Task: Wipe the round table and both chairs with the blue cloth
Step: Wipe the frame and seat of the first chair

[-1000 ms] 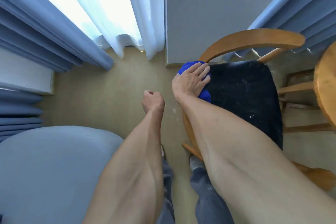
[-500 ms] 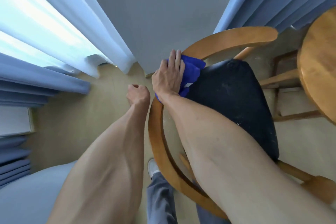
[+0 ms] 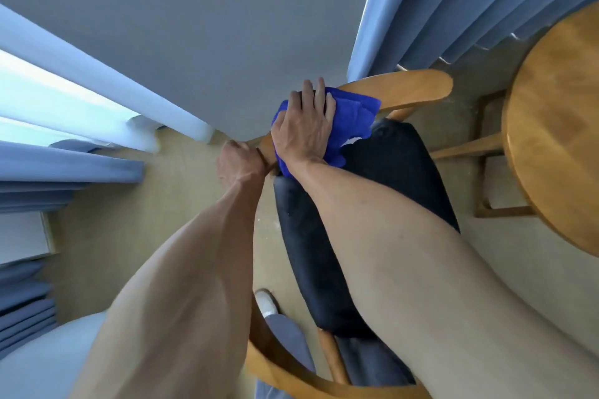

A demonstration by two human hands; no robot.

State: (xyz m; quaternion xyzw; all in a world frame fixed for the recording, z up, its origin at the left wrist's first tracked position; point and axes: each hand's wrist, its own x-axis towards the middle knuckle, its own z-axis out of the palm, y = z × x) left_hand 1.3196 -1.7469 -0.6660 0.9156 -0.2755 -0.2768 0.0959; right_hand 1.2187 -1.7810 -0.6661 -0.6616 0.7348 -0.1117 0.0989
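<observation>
A wooden chair [image 3: 408,87] with a curved backrest and a dark seat cushion [image 3: 398,165] stands in front of me. My right hand [image 3: 304,126] presses the blue cloth [image 3: 353,116] onto the curved wooden rail at the chair's back left. My left hand [image 3: 238,160] is a closed fist just left of the cloth, touching or gripping the rail; its fingers are hidden. The round wooden table [image 3: 557,126] shows at the right edge. Only this one chair is in view.
A grey wall [image 3: 210,26] rises close behind the chair, with blue curtains [image 3: 470,3] to its right and white and blue curtains [image 3: 64,107] by a bright window on the left. A pale blue rounded surface [image 3: 39,363] fills the lower left. My white shoe [image 3: 264,303] rests on the beige floor.
My right hand slid the blue cloth along the curved rail toward the chair's back. My left fist moved from free air over to the rail beside it. The camera leaned forward.
</observation>
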